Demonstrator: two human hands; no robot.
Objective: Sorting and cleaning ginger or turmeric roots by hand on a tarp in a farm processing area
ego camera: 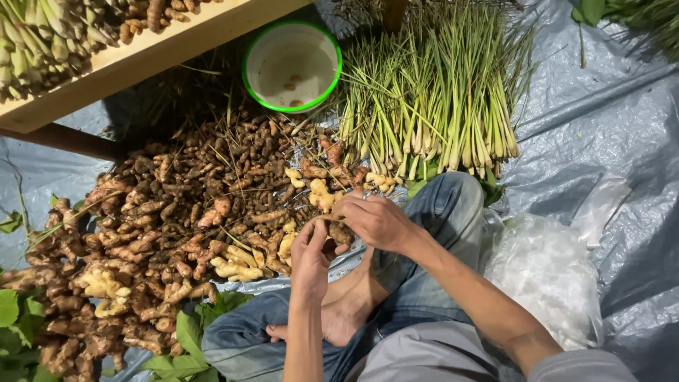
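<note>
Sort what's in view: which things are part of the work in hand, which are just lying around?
In use:
- left hand and right hand, both gripping one brown root piece
- root pile right beside the hands

Lying about:
- lemongrass bundles
- green-rimmed white bowl
- clear plastic bags
- wooden tray of stalks
- grey tarp
- green leaves

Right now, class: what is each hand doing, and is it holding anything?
Left hand: closed on a brown root piece.
Right hand: fingers curled, gripping the same root piece from above.

Root pile [163,233] lies left of stalk bundle [438,99], bowl [292,65] between them.
</note>
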